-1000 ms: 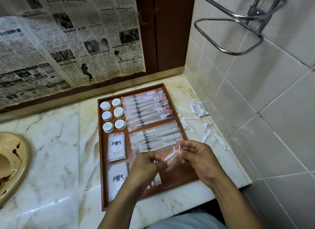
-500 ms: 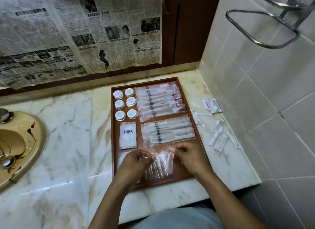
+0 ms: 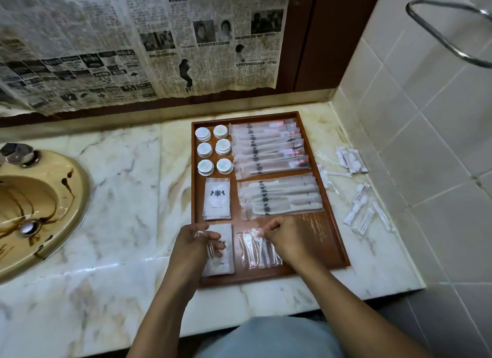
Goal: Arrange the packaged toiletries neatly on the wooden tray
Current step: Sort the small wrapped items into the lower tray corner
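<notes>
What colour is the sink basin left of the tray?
The sink basin is yellowish tan with dark brown streaks running toward the drain, seen in the head view.

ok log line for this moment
left hand: over white sachet, grip unclear | right hand: pinches clear swab packets on wooden tray | pending: loose swab packets on counter beside tray

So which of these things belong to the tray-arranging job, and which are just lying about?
Job: wooden tray; round tubs; long sachets; flat sachets; clear packets in the grip of the right hand; loose swab packets on the counter, not yet on the tray.
Lying about: sink; newspaper; towel rail.
</notes>
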A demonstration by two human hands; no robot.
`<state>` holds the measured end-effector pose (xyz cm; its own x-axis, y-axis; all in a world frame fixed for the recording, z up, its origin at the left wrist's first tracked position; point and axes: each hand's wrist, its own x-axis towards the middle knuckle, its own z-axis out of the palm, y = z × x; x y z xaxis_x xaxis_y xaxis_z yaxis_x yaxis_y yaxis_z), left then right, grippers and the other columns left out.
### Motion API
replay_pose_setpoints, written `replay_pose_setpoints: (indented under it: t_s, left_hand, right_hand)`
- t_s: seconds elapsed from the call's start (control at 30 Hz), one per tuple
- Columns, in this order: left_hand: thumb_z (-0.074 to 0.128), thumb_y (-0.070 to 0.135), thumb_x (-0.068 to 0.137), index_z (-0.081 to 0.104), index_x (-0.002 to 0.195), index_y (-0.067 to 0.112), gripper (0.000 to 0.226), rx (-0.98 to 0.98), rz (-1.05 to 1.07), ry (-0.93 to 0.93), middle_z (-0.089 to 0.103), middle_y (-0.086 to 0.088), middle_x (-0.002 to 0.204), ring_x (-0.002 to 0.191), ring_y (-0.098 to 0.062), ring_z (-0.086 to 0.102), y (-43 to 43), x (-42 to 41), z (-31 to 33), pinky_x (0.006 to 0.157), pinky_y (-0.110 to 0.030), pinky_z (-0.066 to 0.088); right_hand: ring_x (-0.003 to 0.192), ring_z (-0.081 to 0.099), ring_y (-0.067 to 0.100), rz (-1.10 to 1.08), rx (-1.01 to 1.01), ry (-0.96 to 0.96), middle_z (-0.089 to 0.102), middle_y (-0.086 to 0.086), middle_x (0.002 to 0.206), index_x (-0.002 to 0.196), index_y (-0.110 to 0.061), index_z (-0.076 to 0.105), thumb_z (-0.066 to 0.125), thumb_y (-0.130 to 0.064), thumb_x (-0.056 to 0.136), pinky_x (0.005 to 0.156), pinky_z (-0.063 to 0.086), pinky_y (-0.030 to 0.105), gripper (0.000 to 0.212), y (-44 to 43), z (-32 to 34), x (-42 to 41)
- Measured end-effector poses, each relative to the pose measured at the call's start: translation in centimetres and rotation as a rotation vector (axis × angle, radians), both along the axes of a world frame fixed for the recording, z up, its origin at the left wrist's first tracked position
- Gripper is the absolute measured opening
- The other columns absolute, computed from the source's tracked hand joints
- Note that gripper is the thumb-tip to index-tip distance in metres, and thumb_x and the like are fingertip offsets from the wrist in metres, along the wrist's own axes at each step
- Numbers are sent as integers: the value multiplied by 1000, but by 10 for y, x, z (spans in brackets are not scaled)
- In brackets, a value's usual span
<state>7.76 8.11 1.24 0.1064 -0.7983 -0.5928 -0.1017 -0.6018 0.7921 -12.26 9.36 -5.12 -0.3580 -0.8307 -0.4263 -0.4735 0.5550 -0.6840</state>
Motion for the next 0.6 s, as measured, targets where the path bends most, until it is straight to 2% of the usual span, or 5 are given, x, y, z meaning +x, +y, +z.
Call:
replay_pose_setpoints:
  t_s: [0.13,0.23,0.3,0.5,0.6]
  left_hand:
    - [47,8,107,66,107,8,19,-31,-62,-8,76,-17,93,79,-23,77,1,0,3,62,-19,56]
    - [59,11,102,74,103,14,16,-66,-81,-36,78,-10,90,82,-23,77,1,2,1,81,-36,61]
    - [66,13,98,77,99,19,12,-103,-131,-84,77,-8,86,80,-24,75,-1,3,0,84,-40,59]
    - [81,16,85,78,85,16,3,-132,-116,-103,71,4,65,55,-1,61,-5,3,-3,55,-16,48]
    - [83,18,84,81,82,14,5,-109,-118,-71,70,0,62,54,-7,59,-7,0,-5,54,-19,48]
  right_hand:
    - [61,61,-6,33,2,128,69,-19,67,65,-26,71,77,-19,86,49,40,18,23,1,6,5]
    - [62,62,-7,35,7,143,74,-16,76,65,-25,70,73,-16,88,48,39,17,25,2,5,8]
    - [64,63,-8,47,10,155,74,-15,77,64,-26,68,72,-15,89,48,38,16,28,3,6,8]
    - [63,61,-6,60,-3,207,74,-13,77,71,-23,72,80,-24,84,49,38,15,16,3,6,8]
    - [66,62,-3,65,-53,218,73,-13,77,83,-22,78,83,-27,81,54,41,12,8,4,9,6]
